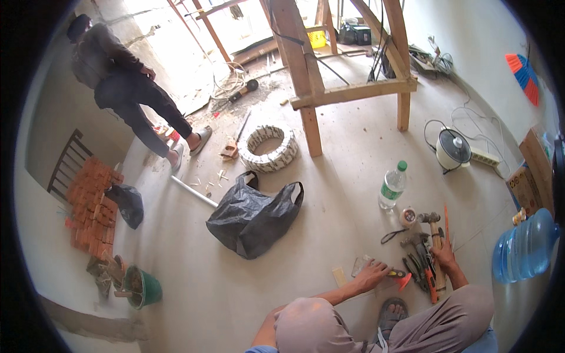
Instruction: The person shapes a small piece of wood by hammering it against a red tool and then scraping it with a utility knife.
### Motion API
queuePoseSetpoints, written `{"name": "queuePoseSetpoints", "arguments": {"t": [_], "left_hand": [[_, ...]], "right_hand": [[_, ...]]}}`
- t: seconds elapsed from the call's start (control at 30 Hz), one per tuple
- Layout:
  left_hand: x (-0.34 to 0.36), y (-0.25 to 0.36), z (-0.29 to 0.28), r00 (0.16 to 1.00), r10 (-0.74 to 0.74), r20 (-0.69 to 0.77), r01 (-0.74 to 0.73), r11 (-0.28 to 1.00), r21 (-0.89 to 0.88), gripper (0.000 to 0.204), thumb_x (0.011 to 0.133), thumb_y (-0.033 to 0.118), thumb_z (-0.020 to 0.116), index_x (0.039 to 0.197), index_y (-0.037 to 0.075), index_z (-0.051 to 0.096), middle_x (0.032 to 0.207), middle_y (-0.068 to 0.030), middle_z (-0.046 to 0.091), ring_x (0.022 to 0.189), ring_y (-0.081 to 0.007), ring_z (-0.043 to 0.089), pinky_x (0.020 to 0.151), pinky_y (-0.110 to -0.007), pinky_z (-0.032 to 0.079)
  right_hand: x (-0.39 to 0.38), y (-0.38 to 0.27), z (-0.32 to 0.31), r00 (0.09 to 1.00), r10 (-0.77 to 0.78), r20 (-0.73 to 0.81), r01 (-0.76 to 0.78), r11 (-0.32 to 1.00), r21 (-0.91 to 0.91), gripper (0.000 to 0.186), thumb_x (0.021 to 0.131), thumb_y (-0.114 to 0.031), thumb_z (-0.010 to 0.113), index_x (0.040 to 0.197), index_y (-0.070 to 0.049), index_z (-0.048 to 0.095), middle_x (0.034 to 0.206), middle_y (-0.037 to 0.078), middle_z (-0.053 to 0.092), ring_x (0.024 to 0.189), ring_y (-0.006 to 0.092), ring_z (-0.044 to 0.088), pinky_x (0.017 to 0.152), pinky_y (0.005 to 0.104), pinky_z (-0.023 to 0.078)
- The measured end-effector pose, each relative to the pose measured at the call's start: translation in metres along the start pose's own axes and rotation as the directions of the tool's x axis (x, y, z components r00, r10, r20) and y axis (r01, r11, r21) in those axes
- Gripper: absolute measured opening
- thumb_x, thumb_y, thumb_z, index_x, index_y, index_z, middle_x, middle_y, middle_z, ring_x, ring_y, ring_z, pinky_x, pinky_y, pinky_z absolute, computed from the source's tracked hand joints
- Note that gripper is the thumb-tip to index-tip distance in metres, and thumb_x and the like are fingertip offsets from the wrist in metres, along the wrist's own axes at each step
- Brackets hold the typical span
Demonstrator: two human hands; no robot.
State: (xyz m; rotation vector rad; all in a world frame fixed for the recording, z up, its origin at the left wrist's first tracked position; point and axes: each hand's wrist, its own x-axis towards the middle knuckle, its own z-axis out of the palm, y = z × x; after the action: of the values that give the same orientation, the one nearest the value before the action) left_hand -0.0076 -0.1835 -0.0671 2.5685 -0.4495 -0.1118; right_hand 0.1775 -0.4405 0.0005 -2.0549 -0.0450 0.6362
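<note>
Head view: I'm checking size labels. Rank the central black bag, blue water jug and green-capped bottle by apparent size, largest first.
1. Central black bag
2. Blue water jug
3. Green-capped bottle

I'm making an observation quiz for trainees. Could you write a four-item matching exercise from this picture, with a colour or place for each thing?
Things:
1. Right hand
2. Large water jug
3. Bucket
4. Brick stack

Colours and places:
A. Green
B. By a hammer
C. Reddish-orange
D. Blue

Pairs: 1-B, 2-D, 3-A, 4-C
</note>
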Motion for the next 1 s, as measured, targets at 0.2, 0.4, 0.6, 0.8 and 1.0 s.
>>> {"name": "queuePoseSetpoints", "arguments": {"t": [0.2,0.4,0.6,0.8,1.0], "left_hand": [[0.010,-0.014,-0.039,0.920,0.040,-0.390,-0.025,0.999,0.044,0.040,0.083,0.006,0.053,0.123,0.005,0.053,0.109,-0.0124,0.059,0.107,-0.0295,0.057,0.094,-0.047,0.042],[-0.013,-0.102,-0.090,0.662,-0.575,-0.481,0.350,0.804,-0.480,0.030,0.091,0.015,0.058,0.118,0.003,0.055,0.093,-0.0145,0.064,0.081,-0.0327,0.063,0.071,-0.043,0.050],[-0.123,-0.031,-0.152,0.469,-0.729,-0.499,0.127,0.615,-0.778,0.028,0.089,-0.002,0.063,0.110,0.003,0.045,0.108,-0.0123,0.066,0.104,-0.0193,0.064,0.089,-0.032,0.054],[-0.153,0.008,-0.100,0.723,-0.543,-0.427,0.101,0.695,-0.712,0.030,0.087,-0.006,0.061,0.109,0.004,0.044,0.115,-0.0166,0.065,0.122,-0.0301,0.056,0.100,-0.039,0.046],[-0.145,0.009,-0.088,0.760,-0.516,-0.395,0.103,0.696,-0.710,0.030,0.086,-0.006,0.062,0.108,0.004,0.044,0.115,-0.0176,0.065,0.121,-0.0338,0.057,0.099,-0.041,0.046]], "right_hand": [[-0.035,-0.018,-0.007,0.997,-0.026,0.079,0.027,1.000,-0.013,0.040,0.082,-0.015,0.065,0.115,0.002,0.051,0.086,0.009,0.060,0.067,0.0173,0.062,0.058,0.0319,0.052],[-0.014,-0.030,-0.004,0.940,-0.328,0.091,0.336,0.938,-0.084,0.057,0.085,-0.019,0.067,0.134,0.003,0.046,0.124,0.016,0.058,0.115,0.0241,0.056,0.099,0.0346,0.042],[-0.054,-0.060,0.027,0.927,-0.265,0.266,0.219,0.957,0.192,0.044,0.084,-0.012,0.068,0.122,0.000,0.050,0.081,0.005,0.060,0.062,0.0116,0.058,0.056,0.0275,0.049],[-0.083,-0.055,0.041,0.935,-0.039,0.353,0.027,0.999,0.038,0.047,0.081,-0.011,0.067,0.123,-0.001,0.049,0.077,0.002,0.056,0.057,0.0086,0.054,0.050,0.0256,0.046],[-0.092,-0.060,0.051,0.904,-0.032,0.427,0.044,0.999,-0.018,0.057,0.080,-0.014,0.066,0.131,-0.001,0.046,0.080,0.002,0.058,0.058,0.0085,0.054,0.051,0.0257,0.047]]}}
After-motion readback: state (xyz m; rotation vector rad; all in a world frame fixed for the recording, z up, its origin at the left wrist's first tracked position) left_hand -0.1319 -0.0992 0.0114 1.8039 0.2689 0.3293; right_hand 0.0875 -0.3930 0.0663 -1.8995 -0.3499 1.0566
